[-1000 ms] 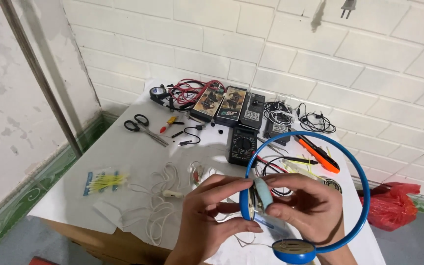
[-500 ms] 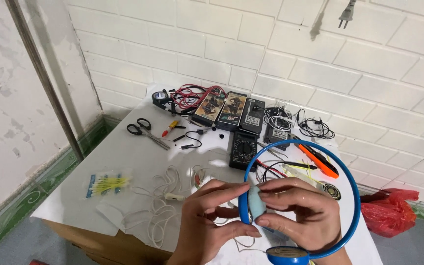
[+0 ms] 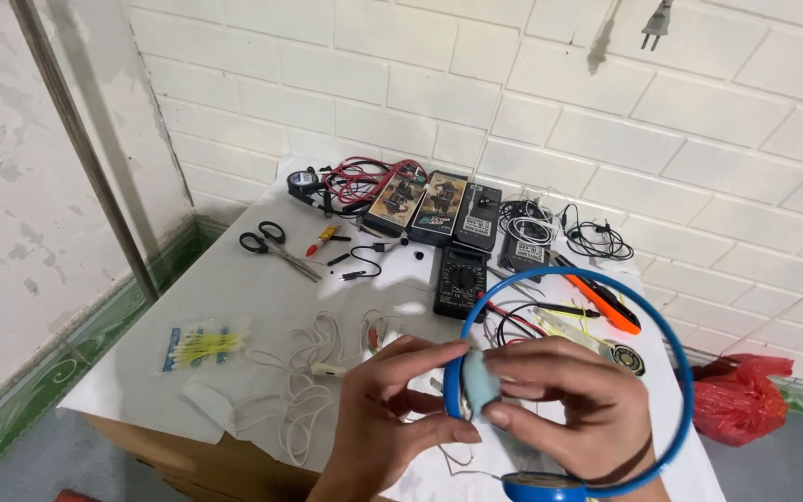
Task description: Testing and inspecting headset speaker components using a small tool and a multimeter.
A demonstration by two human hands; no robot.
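Note:
Both my hands hold a blue headphone set (image 3: 671, 353) in front of me, above the near edge of the table. Its thin blue headband arcs up and round to the right, down to a round ear cup (image 3: 541, 486) at the bottom. My left hand (image 3: 392, 409) pinches the other ear piece (image 3: 476, 386), a pale blue-grey pad, from the left. Over that same pad, from the right, fold the fingers of my right hand (image 3: 573, 409).
A white-covered table (image 3: 262, 297) carries a black multimeter (image 3: 460, 279), several boxed devices (image 3: 434, 209), red and black leads (image 3: 360, 177), scissors (image 3: 271, 244), an orange-handled tool (image 3: 611, 307), white cables (image 3: 309, 390) and a packet of yellow ties (image 3: 199, 346). A red bag (image 3: 745, 395) lies on the floor at right.
The headphones and both hands have shifted slightly up in view as the head camera moved. The fingers have closed further over the ear pad.

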